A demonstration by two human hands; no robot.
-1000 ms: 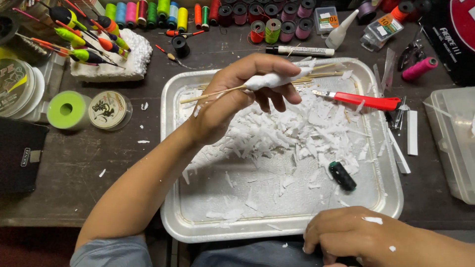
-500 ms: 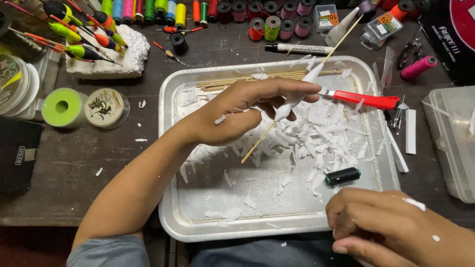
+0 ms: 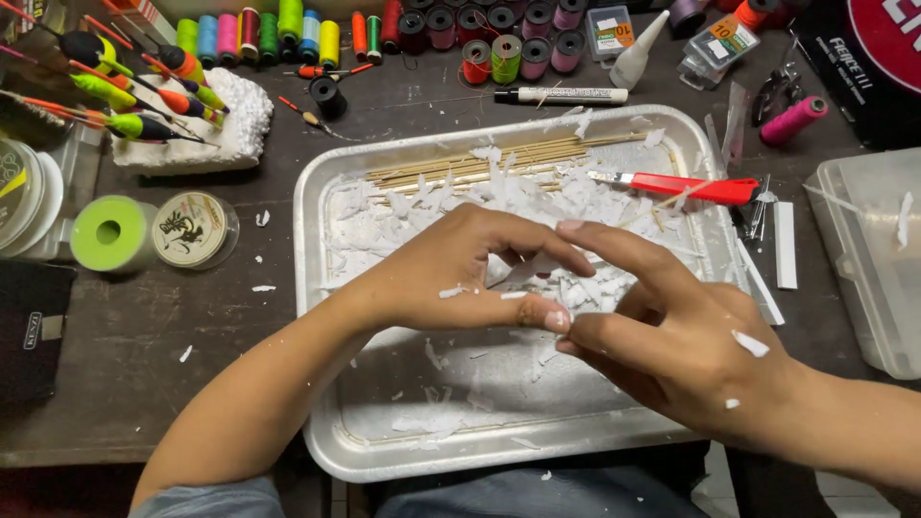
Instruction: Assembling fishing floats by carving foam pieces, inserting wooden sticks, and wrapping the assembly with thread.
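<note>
While many white shavings (image 3: 499, 206) already fill the tray (image 3: 317, 288), left hand (image 3: 451, 278) and right hand (image 3: 672, 336) pinch a small white piece (image 3: 532, 273) between fingertips; bare sticks (image 3: 480, 171) wait at the far side.

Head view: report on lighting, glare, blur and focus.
Head view: even overhead light; soft glare on the metal tray's rim; left hand and right hand sharp, with no motion blur; faint shadows beneath them; thread spools at the top edge also clear; the frame corners darken slightly.
</note>
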